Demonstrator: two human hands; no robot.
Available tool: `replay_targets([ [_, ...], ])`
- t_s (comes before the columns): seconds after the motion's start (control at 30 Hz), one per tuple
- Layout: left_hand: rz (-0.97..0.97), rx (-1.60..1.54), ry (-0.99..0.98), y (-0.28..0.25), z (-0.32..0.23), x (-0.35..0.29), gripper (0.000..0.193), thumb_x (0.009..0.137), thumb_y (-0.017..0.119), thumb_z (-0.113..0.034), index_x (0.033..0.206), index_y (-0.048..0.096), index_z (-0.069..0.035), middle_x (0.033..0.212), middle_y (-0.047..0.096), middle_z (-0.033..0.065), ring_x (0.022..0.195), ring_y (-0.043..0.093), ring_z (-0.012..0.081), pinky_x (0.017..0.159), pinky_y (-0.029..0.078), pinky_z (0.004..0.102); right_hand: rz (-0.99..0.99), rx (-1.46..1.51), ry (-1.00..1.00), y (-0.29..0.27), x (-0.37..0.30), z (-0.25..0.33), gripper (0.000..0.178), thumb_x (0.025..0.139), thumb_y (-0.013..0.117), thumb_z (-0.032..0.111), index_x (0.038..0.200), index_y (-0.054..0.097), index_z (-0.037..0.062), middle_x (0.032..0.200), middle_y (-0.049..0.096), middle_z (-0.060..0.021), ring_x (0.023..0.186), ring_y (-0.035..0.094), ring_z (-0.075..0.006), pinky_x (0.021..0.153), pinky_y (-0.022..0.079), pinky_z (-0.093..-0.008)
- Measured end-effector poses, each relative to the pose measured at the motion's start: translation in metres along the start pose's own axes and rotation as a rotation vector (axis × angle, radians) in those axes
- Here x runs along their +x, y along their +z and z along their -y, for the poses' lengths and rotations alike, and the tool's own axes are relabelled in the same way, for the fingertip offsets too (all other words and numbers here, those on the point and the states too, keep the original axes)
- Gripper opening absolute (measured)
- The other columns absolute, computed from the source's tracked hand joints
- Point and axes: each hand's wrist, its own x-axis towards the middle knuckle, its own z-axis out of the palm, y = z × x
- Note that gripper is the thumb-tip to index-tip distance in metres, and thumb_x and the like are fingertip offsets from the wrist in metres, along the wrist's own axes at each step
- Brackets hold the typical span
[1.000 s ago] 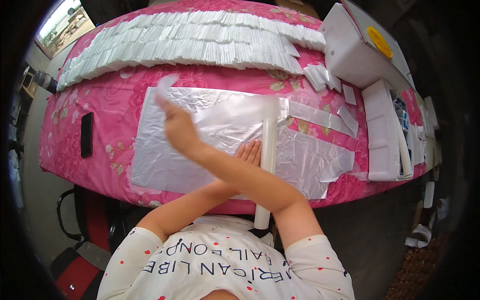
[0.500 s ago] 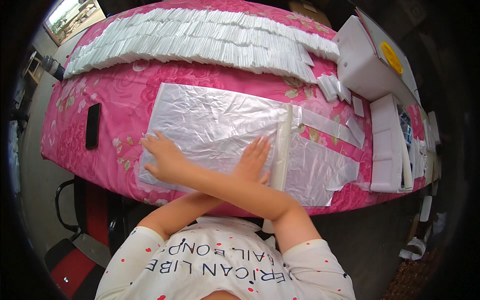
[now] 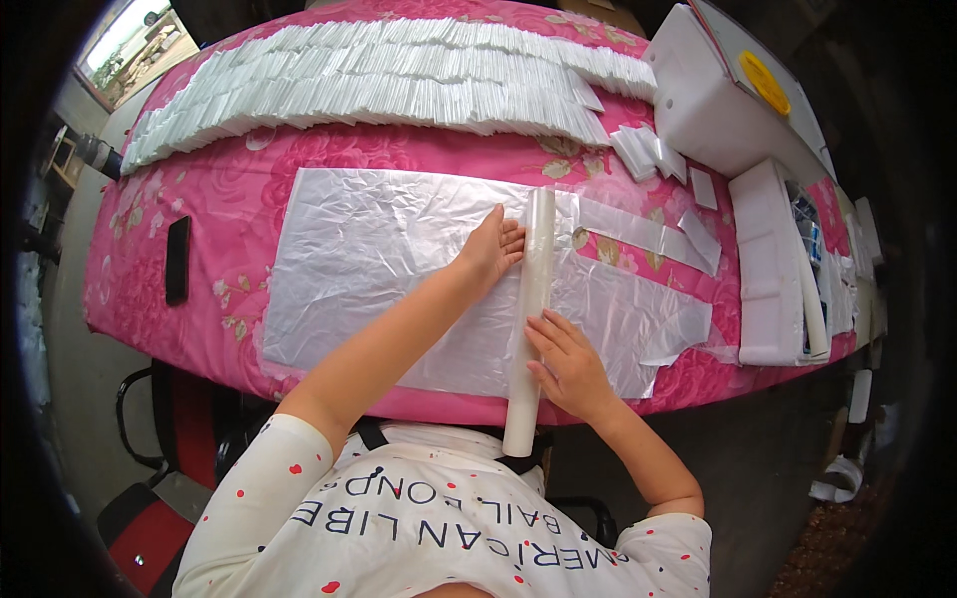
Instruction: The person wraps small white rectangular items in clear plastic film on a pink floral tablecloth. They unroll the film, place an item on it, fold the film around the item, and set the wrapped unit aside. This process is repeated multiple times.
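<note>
A large translucent plastic bag [image 3: 369, 259] lies flat on the pink flowered tablecloth, its cut handle end spread out to the right. Across it rests a pale cylindrical roll [image 3: 529, 329], its near end sticking out past the table edge toward my body. My left hand [image 3: 493, 247] is at the roll's left side toward the far end, fingers loosely bent and tips at its surface. On the right side, nearer me, my right hand [image 3: 572, 369] lies with fingers stretched out and tips against the roll. Neither hand wraps around it.
Long rows of folded white packets [image 3: 379, 90] line the far side, with a few loose packets [image 3: 648, 151] at their right end. White foam boxes [image 3: 773, 289] stand at the right. A black phone [image 3: 177, 261] lies at the left. Red-and-black chairs [image 3: 150, 538] are below left.
My arms have uncrossed. The right hand has come from the bag's left edge to the roll's right side; the left has moved farther away. The roll now lies farther left, slightly tilted.
</note>
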Motion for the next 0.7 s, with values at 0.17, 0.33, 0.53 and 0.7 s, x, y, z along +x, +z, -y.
replay_targets([
  [0.17,-0.028,0.351,-0.004,-0.003,0.0,0.01,0.045,0.094,0.039,-0.032,0.121,0.043,0.004,0.115,0.053,0.0143,0.103,0.054,0.0209,0.088,0.044,0.0316,0.113,-0.074,-0.074,-0.002,-0.002,-0.006,0.046,0.077,0.062,0.019,0.118,0.053,0.0013,0.129,0.047,-0.0117,0.124,0.039,-0.0299,0.102,0.032,-0.0402],
  [0.33,-0.089,0.793,0.305,-0.006,-0.018,-0.01,0.028,0.089,0.049,-0.019,0.105,0.057,0.003,0.096,0.062,0.0124,0.08,0.062,0.0178,0.067,0.051,0.0278,0.164,-0.128,-0.101,0.005,0.007,0.0,0.046,0.079,0.059,0.026,0.118,0.053,0.0025,0.13,0.046,-0.0107,0.126,0.037,-0.0296,0.106,0.024,-0.044],
  [0.53,-0.026,0.781,0.554,-0.059,-0.058,-0.092,0.023,0.09,0.049,-0.013,0.106,0.057,0.002,0.092,0.064,0.0107,0.076,0.062,0.014,0.064,0.05,0.0254,0.243,-0.104,-0.145,0.062,0.06,0.046,0.046,0.083,0.055,0.03,0.122,0.051,0.0047,0.13,0.048,-0.0112,0.128,0.034,-0.0295,0.108,0.017,-0.0467],
  [0.7,-0.223,0.679,0.647,-0.157,-0.073,-0.167,0.023,0.092,0.047,-0.011,0.108,0.056,0.001,0.092,0.064,0.0099,0.077,0.061,0.0123,0.068,0.05,0.0244,0.369,0.652,-0.315,0.063,0.114,0.11,0.04,0.084,0.056,0.023,0.119,0.054,0.0051,0.125,0.052,-0.0115,0.125,0.039,-0.0283,0.106,0.024,-0.046],
])
